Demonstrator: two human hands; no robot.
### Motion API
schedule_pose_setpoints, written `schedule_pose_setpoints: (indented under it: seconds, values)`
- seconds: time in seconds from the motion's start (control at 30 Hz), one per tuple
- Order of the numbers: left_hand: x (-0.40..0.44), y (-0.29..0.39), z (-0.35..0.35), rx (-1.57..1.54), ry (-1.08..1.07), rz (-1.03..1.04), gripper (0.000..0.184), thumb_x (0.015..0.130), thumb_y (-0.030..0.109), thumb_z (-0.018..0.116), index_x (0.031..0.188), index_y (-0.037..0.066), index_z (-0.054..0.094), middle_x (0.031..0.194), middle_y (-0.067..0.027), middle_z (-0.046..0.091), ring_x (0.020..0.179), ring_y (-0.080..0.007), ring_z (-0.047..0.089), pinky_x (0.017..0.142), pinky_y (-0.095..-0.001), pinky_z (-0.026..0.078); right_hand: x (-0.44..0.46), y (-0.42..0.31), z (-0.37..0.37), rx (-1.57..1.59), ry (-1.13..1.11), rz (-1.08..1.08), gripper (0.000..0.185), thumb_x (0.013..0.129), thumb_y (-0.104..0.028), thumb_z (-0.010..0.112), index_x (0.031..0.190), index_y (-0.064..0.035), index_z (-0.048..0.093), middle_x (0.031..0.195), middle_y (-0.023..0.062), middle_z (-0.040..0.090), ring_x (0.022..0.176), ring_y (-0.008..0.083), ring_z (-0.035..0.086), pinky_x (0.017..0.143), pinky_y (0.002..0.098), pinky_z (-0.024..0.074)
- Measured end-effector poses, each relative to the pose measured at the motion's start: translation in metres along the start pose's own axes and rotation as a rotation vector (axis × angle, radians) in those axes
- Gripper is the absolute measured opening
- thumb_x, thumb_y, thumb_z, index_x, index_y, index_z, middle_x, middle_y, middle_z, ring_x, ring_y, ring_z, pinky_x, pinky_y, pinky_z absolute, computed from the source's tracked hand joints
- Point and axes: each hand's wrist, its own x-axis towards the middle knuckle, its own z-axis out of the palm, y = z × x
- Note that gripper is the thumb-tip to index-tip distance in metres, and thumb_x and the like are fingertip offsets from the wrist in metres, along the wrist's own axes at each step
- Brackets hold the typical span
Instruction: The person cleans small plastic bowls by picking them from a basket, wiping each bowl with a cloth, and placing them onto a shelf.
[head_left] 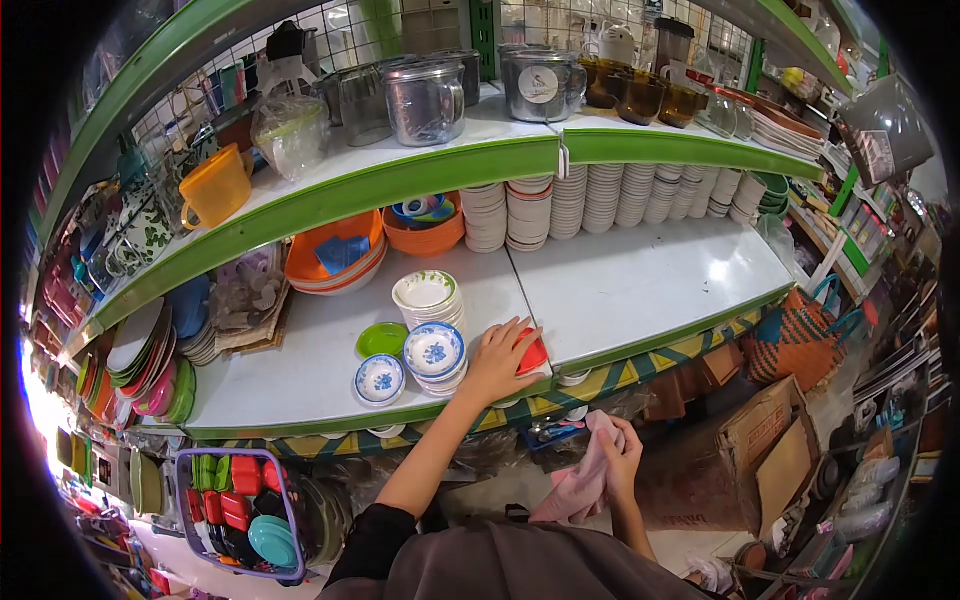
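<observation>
Showing bright red, a dish (534,354) lies under spread left fingers (508,338); right fingers (627,440) grip crumpled pink cloth (582,488).

pink cloth (583,482): 1 | orange mug (216,190): 1 | purple basket (232,453): 1 | woven bag (797,345): 1

The left hand (494,362) covers part of the red dish (532,351) (whether it grips or merely rests there cannot be told), and the green dish (381,340) loses its right edge behind the bowls (435,350). Part of the cloth (582,487) is hidden in the right hand (621,458), and its lower end goes out of sight behind the person's clothing (530,563), which the bottom edge cuts off. Print on the carton (690,485) and the round label (540,85) is too small to read, while goods (68,450) at the far left blur into glare.
</observation>
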Motion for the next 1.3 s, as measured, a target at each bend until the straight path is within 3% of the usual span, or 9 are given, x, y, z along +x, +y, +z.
schedule_pose_setpoints:
  seconds: [0.1, 0.2, 0.3, 0.5, 0.7, 0.87, 1.0, 1.13, 1.3]
  values:
    - [-0.005, 0.008, -0.005, 0.030, 0.059, -0.086, 0.070, 0.079, 0.045, 0.069, 0.134, 0.008, 0.047, 0.137, -0.0149, 0.047, 0.129, -0.0331, 0.041, 0.106, -0.0491, 0.030, 0.003, 0.004, 0.002, 0.003, -0.002, -0.013, 0.025, 0.085, -0.006, 0.068, 0.107, 0.0027, 0.062, 0.098, 0.0046, 0.064, 0.090, 0.0106, 0.056, 0.081, 0.0238, 0.0448]
    - [-0.009, 0.001, 0.003, -0.015, -0.067, -0.198, 0.073, 0.079, 0.046, 0.069, 0.134, 0.006, 0.046, 0.135, -0.0142, 0.048, 0.128, -0.0322, 0.042, 0.106, -0.0479, 0.030, 0.003, 0.003, 0.006, 0.004, -0.001, -0.012, 0.024, 0.085, -0.006, 0.068, 0.107, 0.0026, 0.062, 0.098, 0.0044, 0.064, 0.089, 0.0104, 0.056, 0.081, 0.0236, 0.0448]
    - [-0.009, -0.002, 0.007, 0.069, -0.042, -0.113, 0.075, 0.079, 0.048, 0.069, 0.134, 0.004, 0.045, 0.135, -0.0142, 0.048, 0.128, -0.0313, 0.042, 0.106, -0.0454, 0.031, 0.003, 0.007, 0.006, 0.027, 0.006, 0.006, 0.025, 0.085, -0.006, 0.068, 0.107, 0.0026, 0.062, 0.097, 0.0044, 0.064, 0.089, 0.0103, 0.056, 0.081, 0.0236, 0.0446]
    - [-0.006, 0.002, 0.002, -0.023, -0.077, -0.184, 0.073, 0.081, 0.047, 0.067, 0.135, 0.003, 0.043, 0.137, -0.0133, 0.047, 0.130, -0.0305, 0.040, 0.109, -0.0458, 0.028, 0.002, 0.008, 0.008, 0.003, 0.031, -0.014, 0.024, 0.084, -0.005, 0.068, 0.106, 0.0026, 0.062, 0.097, 0.0046, 0.064, 0.090, 0.0107, 0.056, 0.082, 0.0242, 0.0442]
    - [-0.019, 0.035, -0.030, -0.037, 0.332, -0.016, 0.042, 0.080, 0.021, 0.069, 0.118, 0.005, 0.059, 0.121, -0.0120, 0.058, 0.114, -0.0302, 0.052, 0.096, -0.0422, 0.041, 0.001, 0.007, 0.007, 0.032, 0.076, 0.004, 0.024, 0.084, -0.007, 0.069, 0.106, 0.0024, 0.062, 0.097, 0.0046, 0.063, 0.090, 0.0110, 0.056, 0.082, 0.0244, 0.0444]
    - [-0.088, 0.050, -0.027, -0.195, 0.368, -0.051, 0.026, 0.074, 0.003, 0.068, 0.100, 0.008, 0.066, 0.101, -0.0061, 0.064, 0.092, -0.0247, 0.062, 0.079, -0.0363, 0.048, 0.002, 0.013, 0.009, 0.077, 0.086, 0.018, 0.024, 0.084, -0.007, 0.069, 0.105, 0.0023, 0.062, 0.097, 0.0043, 0.063, 0.089, 0.0108, 0.056, 0.081, 0.0242, 0.0444]
    - [-0.155, 0.058, -0.036, -0.199, 0.232, -0.051, 0.024, 0.075, 0.004, 0.067, 0.099, 0.009, 0.067, 0.100, -0.0041, 0.064, 0.087, -0.0219, 0.062, 0.074, -0.0338, 0.049, 0.000, 0.012, 0.029, 0.042, -0.034, -0.004, 0.024, 0.083, -0.007, 0.069, 0.104, 0.0021, 0.062, 0.099, 0.0047, 0.062, 0.093, 0.0122, 0.055, 0.084, 0.0258, 0.0435]
    - [-0.211, 0.066, -0.060, -0.114, 0.161, -0.218, 0.023, 0.078, 0.009, 0.066, 0.100, 0.010, 0.067, 0.100, -0.0017, 0.064, 0.085, -0.0193, 0.062, 0.073, -0.0330, 0.049, -0.006, 0.019, 0.083, 0.037, -0.307, -0.003, 0.024, 0.082, -0.006, 0.069, 0.103, 0.0021, 0.061, 0.102, 0.0055, 0.061, 0.096, 0.0137, 0.054, 0.087, 0.0272, 0.0421]
    - [-0.275, 0.067, -0.099, 0.034, 0.400, -0.528, 0.024, 0.075, 0.003, 0.067, 0.099, 0.009, 0.067, 0.098, -0.0048, 0.066, 0.080, -0.0237, 0.064, 0.069, -0.0326, 0.052, -0.031, 0.043, 0.169, 0.012, -0.705, 0.106, 0.025, 0.082, -0.007, 0.070, 0.103, 0.0015, 0.061, 0.102, 0.0056, 0.060, 0.096, 0.0141, 0.054, 0.087, 0.0267, 0.0415]
